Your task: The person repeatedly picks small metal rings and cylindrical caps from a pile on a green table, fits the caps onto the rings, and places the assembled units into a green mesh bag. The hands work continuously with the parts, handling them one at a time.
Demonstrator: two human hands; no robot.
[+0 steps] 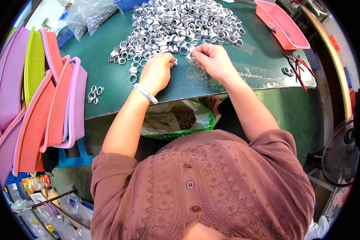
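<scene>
A large heap of silver metal rings (180, 24) covers the far middle of the green table (196, 82). At the near edge of this heap, my left hand (156, 73) is closed, with a metal ring (175, 62) showing at its fingertips. My right hand (215, 62) pinches another metal ring (190, 57) between thumb and forefinger, just short of the heap. The two hands are a small gap apart. Several loose rings trail off the heap beside my left hand, and a few more rings (92, 96) lie apart at the table's left.
Stacked plastic baskets (32, 100) in purple, green and coral stand at the left. A pink tray (284, 26) sits at the far right, with red-handled pliers (298, 70) nearer. Below the table edge is an open sack (160, 120) with small dark pieces; a fan (340, 154) stands at right.
</scene>
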